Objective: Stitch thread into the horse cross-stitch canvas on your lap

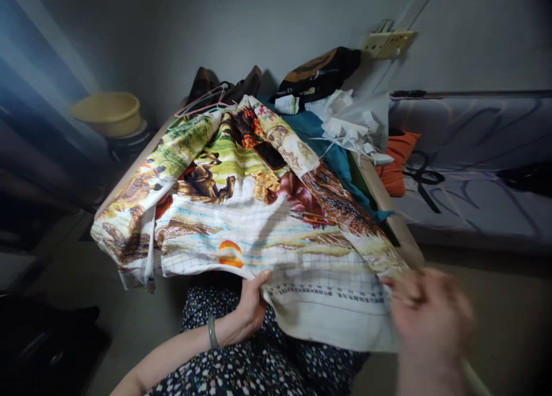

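A large cross-stitch cloth (pixel 259 229) with landscape patches, an orange sun and a printed line of characters lies spread over the table and hangs towards my lap. My left hand (pixel 253 301) pinches its front edge, thumb on top. At the right, my right hand (pixel 431 304), somewhat blurred, is closed around the corner of the rolled side edge. On the cloth rest a dark phone (pixel 269 154), a tan bunch of thread (pixel 266 186), a purple-pink patterned piece (pixel 302 195) and what looks like a slim orange-handled tool (pixel 318 218).
Hangers (pixel 202 106) and a black-brown bag (pixel 321 71) lie at the back by the wall. White plastic packaging (pixel 353 123) sits on teal fabric (pixel 308 123). A yellow basin (pixel 106 113) stands at left. Rightward is a sofa (pixel 466 198) with an orange cushion (pixel 397 163).
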Demonstrator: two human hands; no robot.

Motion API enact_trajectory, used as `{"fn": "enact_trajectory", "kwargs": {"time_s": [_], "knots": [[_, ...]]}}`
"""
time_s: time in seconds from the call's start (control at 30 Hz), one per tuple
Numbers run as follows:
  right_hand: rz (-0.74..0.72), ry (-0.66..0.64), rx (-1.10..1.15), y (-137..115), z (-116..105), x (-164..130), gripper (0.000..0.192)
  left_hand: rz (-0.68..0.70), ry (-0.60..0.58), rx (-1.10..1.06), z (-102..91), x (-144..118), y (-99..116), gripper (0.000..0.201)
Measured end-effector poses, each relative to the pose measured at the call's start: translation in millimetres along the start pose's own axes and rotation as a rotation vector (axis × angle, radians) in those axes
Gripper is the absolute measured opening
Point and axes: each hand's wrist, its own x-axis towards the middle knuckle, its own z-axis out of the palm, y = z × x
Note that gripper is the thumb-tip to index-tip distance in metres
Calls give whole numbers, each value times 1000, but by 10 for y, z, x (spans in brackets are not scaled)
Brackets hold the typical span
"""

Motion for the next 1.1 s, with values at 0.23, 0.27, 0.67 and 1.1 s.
{"fn": "enact_trajectory", "kwargs": {"time_s": [0.23, 0.27, 0.67, 1.1], "knots": [[356, -307, -181, 521, 721, -605, 22, -45, 109, 124, 71, 57, 143, 48], [353, -345, -228, 567, 785, -647, 23, -69, 114, 141, 62, 65, 160, 43], [194, -382, -467, 630, 1033, -725, 19, -65, 53, 221, 3, 79, 202, 23], [163, -391, -497, 640, 1038, -706, 19, -89, 17, 206, 5, 80, 205, 21]]}}
